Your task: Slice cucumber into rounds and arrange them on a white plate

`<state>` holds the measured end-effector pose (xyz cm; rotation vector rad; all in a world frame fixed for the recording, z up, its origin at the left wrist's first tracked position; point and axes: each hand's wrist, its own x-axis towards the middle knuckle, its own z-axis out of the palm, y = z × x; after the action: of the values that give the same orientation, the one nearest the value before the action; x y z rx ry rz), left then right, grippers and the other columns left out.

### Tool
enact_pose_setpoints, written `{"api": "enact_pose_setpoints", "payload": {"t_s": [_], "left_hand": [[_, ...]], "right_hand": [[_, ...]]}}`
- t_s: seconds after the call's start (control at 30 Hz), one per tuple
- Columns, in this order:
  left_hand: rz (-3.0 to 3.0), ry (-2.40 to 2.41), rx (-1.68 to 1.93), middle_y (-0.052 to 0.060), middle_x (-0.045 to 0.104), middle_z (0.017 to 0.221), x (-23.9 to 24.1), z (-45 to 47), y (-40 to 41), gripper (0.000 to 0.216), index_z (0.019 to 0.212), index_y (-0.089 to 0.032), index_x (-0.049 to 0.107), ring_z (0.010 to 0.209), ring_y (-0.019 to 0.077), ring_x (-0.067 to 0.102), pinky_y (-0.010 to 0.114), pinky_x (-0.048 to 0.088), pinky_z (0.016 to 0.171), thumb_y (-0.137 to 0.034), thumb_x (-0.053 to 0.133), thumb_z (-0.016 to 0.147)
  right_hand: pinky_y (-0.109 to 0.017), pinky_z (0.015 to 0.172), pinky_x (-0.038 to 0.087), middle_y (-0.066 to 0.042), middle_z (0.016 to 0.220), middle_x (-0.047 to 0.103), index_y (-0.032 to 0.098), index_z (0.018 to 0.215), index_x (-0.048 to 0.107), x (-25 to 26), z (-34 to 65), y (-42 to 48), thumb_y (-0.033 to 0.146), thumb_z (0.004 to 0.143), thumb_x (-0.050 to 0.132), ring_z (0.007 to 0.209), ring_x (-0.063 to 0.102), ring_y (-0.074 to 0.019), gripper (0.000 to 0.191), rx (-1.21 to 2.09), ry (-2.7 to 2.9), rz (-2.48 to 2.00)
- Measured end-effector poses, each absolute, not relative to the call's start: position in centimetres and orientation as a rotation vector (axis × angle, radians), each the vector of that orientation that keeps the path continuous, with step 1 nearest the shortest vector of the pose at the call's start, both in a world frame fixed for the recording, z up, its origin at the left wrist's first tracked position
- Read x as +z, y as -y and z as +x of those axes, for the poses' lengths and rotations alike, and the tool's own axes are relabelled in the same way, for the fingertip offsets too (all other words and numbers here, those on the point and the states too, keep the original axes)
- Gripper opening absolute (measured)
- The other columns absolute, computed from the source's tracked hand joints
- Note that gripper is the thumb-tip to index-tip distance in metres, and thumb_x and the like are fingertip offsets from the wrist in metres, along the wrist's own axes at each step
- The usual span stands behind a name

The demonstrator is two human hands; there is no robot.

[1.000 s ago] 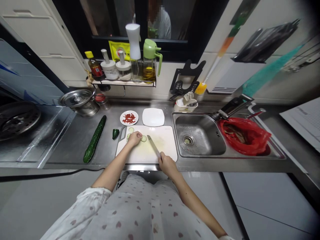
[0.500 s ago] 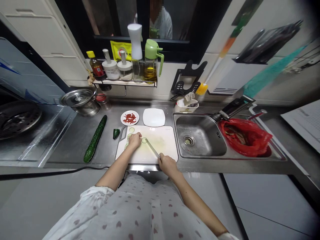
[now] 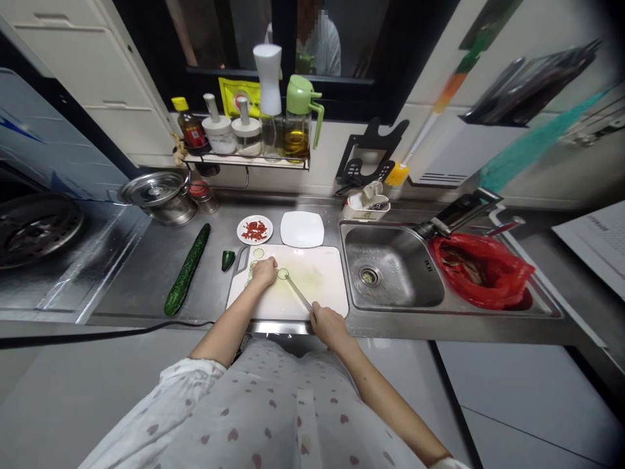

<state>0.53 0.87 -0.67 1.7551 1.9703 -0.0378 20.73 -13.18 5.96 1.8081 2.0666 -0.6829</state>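
Knife [image 3: 299, 294] closer to cucumber slice [image 3: 282, 273]

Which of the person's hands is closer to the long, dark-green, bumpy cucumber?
Left. The left hand is right of the cucumber, over the rectangular white cutting board; the right hand, holding a slim metal knife, is farther right.

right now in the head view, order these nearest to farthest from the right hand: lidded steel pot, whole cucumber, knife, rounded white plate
1. Knife: gripped in the right hand
2. Rounded white plate: behind the cutting board
3. Whole cucumber: on the counter, left of the board
4. Lidded steel pot: back left, beyond the cucumber
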Motion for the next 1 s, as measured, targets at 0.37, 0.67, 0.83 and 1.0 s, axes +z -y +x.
{"api": "enact_pose_setpoints", "payload": {"t_s": [0.37, 0.67, 0.83, 1.0], "left_hand": [[1.714, -1.971, -0.033, 0.007, 0.071, 0.097, -0.5, 0.7, -0.8, 0.017, 0.096, -0.024, 0.062, 0.102, 0.0239, 0.062, 0.039, 0.033, 0.095, -0.026, 0.052, 0.083], [1.702, -1.990, -0.020, 0.007, 0.072, 0.096, -0.2, 0.8, -0.8, 0.015, 0.094, -0.024, 0.062, 0.101, 0.0239, 0.062, 0.039, 0.033, 0.093, -0.025, 0.052, 0.082], [1.689, -1.983, -0.024, 0.008, 0.072, 0.097, -0.1, 0.9, -0.9, 0.014, 0.092, -0.024, 0.062, 0.101, 0.0247, 0.062, 0.039, 0.032, 0.093, -0.025, 0.053, 0.081], [1.685, -1.989, -0.022, 0.008, 0.072, 0.096, -0.2, 0.9, -0.9, 0.014, 0.092, -0.024, 0.062, 0.102, 0.0242, 0.062, 0.039, 0.031, 0.093, -0.026, 0.053, 0.081]], "right_hand": [[-0.032, 0.073, 0.042, -0.015, 0.099, 0.068, 0.015, 0.115, 0.049, 6.2, 19.9, 12.9, 0.013, 0.093, 0.033, 0.096, 0.065, -0.0254, 0.027, -0.762, -2.011, 1.769], [-0.033, 0.071, 0.043, -0.016, 0.100, 0.068, 0.015, 0.116, 0.048, 6.0, 19.6, 12.2, 0.014, 0.092, 0.035, 0.096, 0.065, -0.0272, 0.027, -0.774, -2.003, 1.752], [-0.032, 0.072, 0.044, -0.016, 0.101, 0.068, 0.016, 0.117, 0.047, 5.5, 19.5, 11.6, 0.014, 0.091, 0.037, 0.096, 0.066, -0.0262, 0.028, -0.799, -2.016, 1.751], [-0.032, 0.073, 0.044, -0.016, 0.101, 0.067, 0.016, 0.116, 0.047, 5.5, 19.2, 11.0, 0.014, 0.091, 0.036, 0.097, 0.065, -0.0261, 0.027, -0.796, -2.033, 1.745]]}}
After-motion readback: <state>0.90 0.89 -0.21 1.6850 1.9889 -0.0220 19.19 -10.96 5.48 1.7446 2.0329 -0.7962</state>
